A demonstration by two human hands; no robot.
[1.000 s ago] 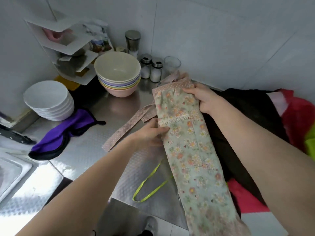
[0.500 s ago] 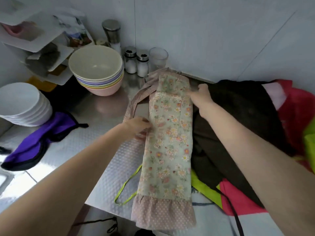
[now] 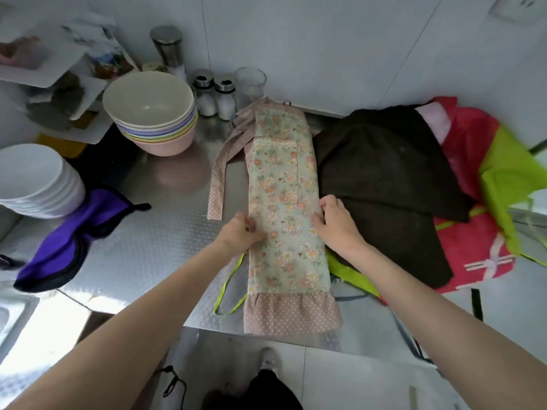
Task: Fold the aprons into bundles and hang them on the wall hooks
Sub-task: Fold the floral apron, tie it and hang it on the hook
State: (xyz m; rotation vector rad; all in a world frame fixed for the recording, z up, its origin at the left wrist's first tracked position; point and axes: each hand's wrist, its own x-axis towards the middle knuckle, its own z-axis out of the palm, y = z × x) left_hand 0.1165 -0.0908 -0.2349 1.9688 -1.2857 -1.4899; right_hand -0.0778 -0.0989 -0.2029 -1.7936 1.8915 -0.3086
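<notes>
Head view: my left hand [image 3: 239, 232] pinches the left edge of the long floral cotton apron [image 3: 285, 208], folded into a strip on the steel counter [image 3: 154, 241]; my right hand [image 3: 333, 224] curls over its right edge. The dotted strap [image 3: 217, 179] trails at ten o'clock (loose, I'd judge) and could snag when bundling.

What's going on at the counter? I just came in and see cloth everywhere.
A person is folding a floral apron on the steel counter. It lies in a long narrow strip, ruffle hem toward the person. The left hand grips its left edge and the right hand its right edge, about midway along. More aprons, a dark one on top, wait in a pile to the right. Nothing is bundled yet.
</notes>
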